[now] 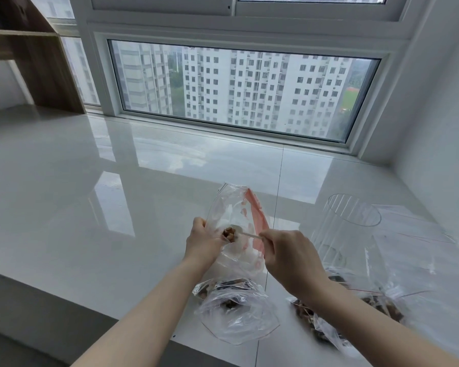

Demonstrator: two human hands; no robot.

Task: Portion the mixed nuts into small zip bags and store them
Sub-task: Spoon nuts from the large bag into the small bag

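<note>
mixed nuts [229,233], brown and lumpy, heap a spoon [245,235] the right hand [289,256] pinches; left hand [202,241] grips a clear zip bag [233,207].

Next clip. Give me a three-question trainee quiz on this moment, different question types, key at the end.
1. True or false: the spoon is empty.
2. Which hand holds the red-zip bag open?
3. The clear ribbed container stands: A) right of the raised bag, B) left of it, C) on the wooden shelf.

Key: 1. False, it carries nuts. 2. The left hand; the right hand pinches the spoon. 3. A.
</note>
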